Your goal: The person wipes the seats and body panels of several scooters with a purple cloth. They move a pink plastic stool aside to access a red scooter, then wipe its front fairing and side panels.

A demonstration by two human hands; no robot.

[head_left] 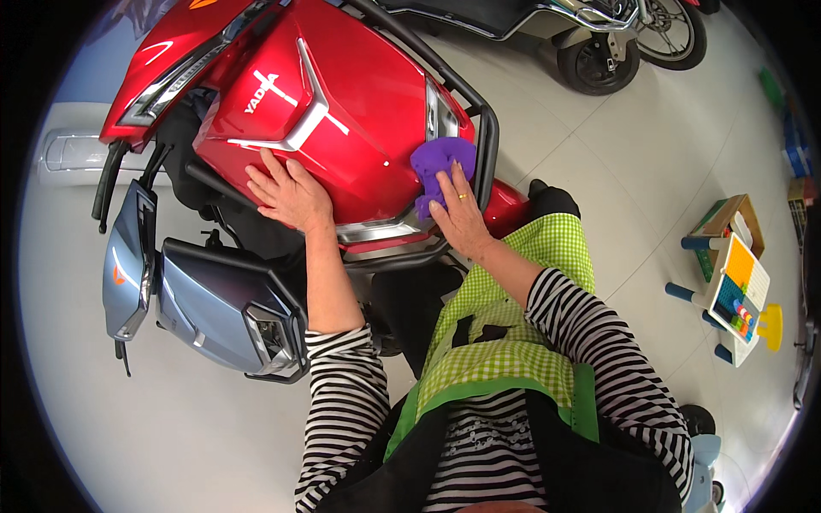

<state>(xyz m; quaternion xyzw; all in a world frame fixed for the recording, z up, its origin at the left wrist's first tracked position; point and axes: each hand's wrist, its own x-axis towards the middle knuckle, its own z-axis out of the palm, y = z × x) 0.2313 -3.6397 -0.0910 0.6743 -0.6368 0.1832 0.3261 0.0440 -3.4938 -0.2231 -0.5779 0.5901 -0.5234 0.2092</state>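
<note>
The right hand grips a purple cloth, pressing it against the right edge of a red scooter's front panel, just beside its black guard bar. The left hand lies flat and open on the same panel, lower left, fingers spread. Below the scooter's nose stands a grey-blue scooter. Far right on the pale floor sits a small toy table with coloured pieces.

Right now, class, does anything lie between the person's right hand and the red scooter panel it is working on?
Yes. A crumpled purple cloth lies under the right hand, pressed against the red scooter panel near its right edge. The left hand rests bare on the panel, nothing between.
</note>
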